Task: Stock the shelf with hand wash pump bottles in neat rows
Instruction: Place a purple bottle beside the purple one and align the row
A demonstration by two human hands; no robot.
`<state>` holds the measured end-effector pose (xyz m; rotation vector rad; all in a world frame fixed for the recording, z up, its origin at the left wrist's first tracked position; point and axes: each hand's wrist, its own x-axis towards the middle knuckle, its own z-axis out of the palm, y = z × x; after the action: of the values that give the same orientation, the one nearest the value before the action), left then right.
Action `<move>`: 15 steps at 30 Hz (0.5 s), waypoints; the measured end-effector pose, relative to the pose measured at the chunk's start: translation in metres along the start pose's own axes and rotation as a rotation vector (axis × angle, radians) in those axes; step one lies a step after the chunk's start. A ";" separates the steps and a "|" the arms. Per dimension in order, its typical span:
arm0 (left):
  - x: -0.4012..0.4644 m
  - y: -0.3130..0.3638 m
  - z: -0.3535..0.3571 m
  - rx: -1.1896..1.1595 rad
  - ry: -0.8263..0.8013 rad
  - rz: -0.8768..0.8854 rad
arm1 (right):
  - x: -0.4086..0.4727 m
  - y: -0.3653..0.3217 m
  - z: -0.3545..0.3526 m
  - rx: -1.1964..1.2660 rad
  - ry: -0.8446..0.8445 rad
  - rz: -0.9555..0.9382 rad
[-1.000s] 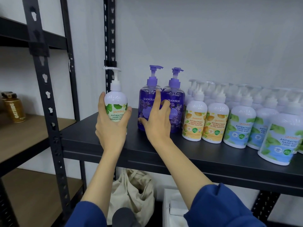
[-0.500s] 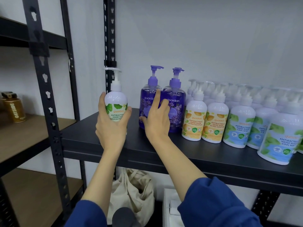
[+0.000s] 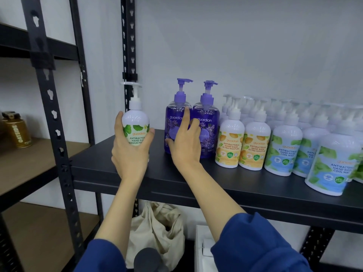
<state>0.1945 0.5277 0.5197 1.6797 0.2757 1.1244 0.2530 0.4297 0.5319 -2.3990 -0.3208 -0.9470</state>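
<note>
White with a green label, the pump bottle (image 3: 136,128) stands upright at the left end of the black shelf (image 3: 117,174), gripped by your left hand (image 3: 130,154). Your right hand (image 3: 185,143), fingers straight, touches the purple bottles (image 3: 191,130).
</note>
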 end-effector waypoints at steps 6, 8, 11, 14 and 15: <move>-0.004 0.007 -0.002 -0.031 -0.051 -0.029 | -0.022 0.024 -0.034 -0.095 -0.157 -0.087; -0.013 0.015 -0.001 -0.070 -0.054 -0.054 | -0.038 0.042 -0.055 -0.135 -0.228 -0.078; -0.035 0.032 0.009 -0.156 -0.082 -0.075 | -0.068 0.076 -0.092 -0.158 -0.229 -0.055; -0.064 0.053 0.025 -0.241 -0.128 -0.062 | -0.103 0.120 -0.126 -0.192 -0.039 -0.037; -0.074 0.061 0.032 -0.270 -0.146 -0.056 | -0.114 0.137 -0.137 -0.188 0.043 -0.023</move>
<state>0.1601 0.4337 0.5307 1.4953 0.0741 0.9464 0.1484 0.2366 0.4827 -2.5444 -0.2540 -1.0814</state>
